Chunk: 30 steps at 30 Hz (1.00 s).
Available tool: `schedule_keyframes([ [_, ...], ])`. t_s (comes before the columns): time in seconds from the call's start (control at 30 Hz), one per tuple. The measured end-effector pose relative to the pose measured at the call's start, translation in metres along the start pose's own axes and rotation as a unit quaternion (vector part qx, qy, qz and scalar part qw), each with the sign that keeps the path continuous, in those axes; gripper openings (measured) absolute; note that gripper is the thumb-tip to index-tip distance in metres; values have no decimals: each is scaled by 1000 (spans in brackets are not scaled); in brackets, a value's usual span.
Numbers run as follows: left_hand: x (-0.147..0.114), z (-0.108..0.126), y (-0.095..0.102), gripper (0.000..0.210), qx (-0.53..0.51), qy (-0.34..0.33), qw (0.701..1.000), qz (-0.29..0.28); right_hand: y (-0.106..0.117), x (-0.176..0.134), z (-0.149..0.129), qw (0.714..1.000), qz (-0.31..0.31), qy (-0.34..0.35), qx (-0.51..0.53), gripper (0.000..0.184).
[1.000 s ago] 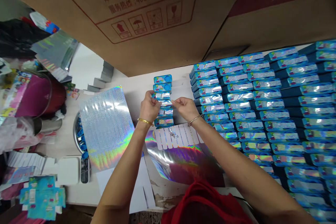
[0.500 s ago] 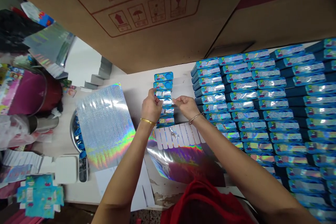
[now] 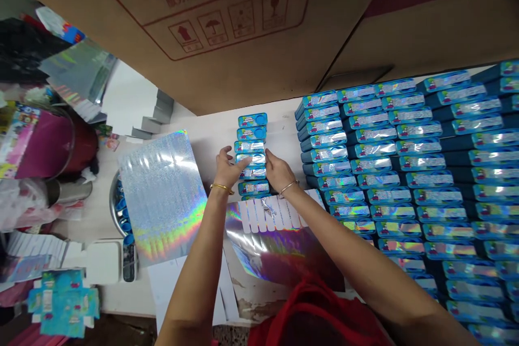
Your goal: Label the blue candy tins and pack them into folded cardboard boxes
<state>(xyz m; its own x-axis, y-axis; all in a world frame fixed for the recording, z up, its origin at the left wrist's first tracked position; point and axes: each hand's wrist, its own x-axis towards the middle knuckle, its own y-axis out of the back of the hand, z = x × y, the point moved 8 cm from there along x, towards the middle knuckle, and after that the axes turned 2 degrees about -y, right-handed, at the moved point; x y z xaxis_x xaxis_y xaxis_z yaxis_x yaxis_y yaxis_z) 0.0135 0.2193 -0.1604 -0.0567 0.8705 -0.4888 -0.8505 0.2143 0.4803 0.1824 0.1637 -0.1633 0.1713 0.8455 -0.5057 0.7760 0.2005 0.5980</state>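
the left hand (image 3: 227, 168) now spreads apart, thumb on a silver holographic strip (image 3: 258, 159) atop a blue rectangular box (image 3: 263, 161), the right hand (image 3: 279, 172) unpinched near its right edge, so placement seems nearly done.

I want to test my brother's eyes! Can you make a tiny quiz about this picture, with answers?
1. The gold bracelet is on which wrist? A, right; B, left.
2. True or false: in the short column of small boxes, the two nearest the big cardboard box lack shiny strips.
3. Fill in: drawn on that cardboard box are an arrow, a glass and an ___.

Key: 1. B; 2. True; 3. umbrella.
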Motion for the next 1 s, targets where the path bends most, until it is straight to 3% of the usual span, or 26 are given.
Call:
schedule_keyframes([
  [0.07,0,1,-3,70,-19,5,1000,-9,-1,1,-1,995,-54,-19,-76,39],
  [0.13,-4,6,3,66,-33,-27,999,4,11,-6,-5,992,-58,-27,-105,38],
  [0.23,-23,15,26,51,-48,-112,992,45,40,-33,-21,989,25,12,-147,41],
  [0.3,-45,17,41,35,-24,-154,987,42,52,-56,-32,979,67,67,-181,43],
  [0.37,-72,18,51,27,50,-190,980,11,47,-77,-36,973,41,113,-198,43],
  [0.47,-116,19,54,25,190,-243,950,-55,30,-100,-34,969,-49,165,-178,29],
  [0.57,-149,17,52,21,256,-270,922,-110,31,-119,-36,962,-65,220,-151,21],
  [0.7,-167,18,55,27,231,-266,927,-126,44,-139,-42,953,-82,273,-106,22],
  [0.77,-173,24,50,23,197,-275,926,-167,50,-148,-46,949,-91,288,-86,23],
  [0.87,-181,35,39,28,113,-274,927,-232,61,-160,-54,943,-46,316,-92,24],
  [1.0,-185,47,33,31,47,-242,939,-238,61,-170,-67,936,-20,334,-112,26],
])
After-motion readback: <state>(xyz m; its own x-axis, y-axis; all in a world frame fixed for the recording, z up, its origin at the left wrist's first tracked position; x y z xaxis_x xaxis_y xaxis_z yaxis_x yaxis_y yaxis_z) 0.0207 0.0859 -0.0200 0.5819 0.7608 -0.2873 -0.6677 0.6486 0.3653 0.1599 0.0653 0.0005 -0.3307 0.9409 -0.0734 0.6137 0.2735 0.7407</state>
